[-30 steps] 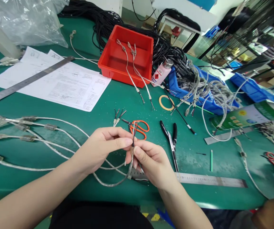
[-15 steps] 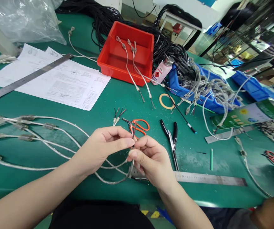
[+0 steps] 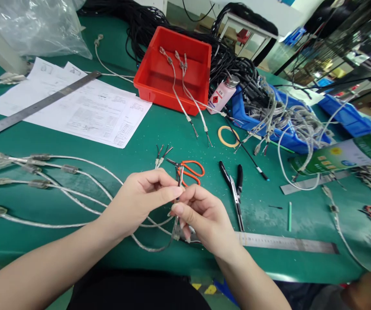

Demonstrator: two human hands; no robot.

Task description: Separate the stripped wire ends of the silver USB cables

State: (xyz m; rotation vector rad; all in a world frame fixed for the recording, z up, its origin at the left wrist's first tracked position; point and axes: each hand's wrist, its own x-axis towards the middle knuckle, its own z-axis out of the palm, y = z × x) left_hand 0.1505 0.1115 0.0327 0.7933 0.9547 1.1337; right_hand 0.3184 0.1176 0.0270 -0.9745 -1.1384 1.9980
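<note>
Across the green bench (image 3: 162,127), the step in hand looks like sorting out a cable's stripped end. Far left, papers (image 3: 98,112) carry print too small to read. Far right, the tilted can (image 3: 350,157) has yellow characters, illegible. Near centre, the left hand (image 3: 146,193) and right hand (image 3: 204,215) pinch narrowly. The far bottle (image 3: 220,98) shows a red flame diamond. Between both hands' fingertips is the cable (image 3: 176,224), its wires (image 3: 181,176) pointing far; the next move likely calls for steady, light pressure.
</note>
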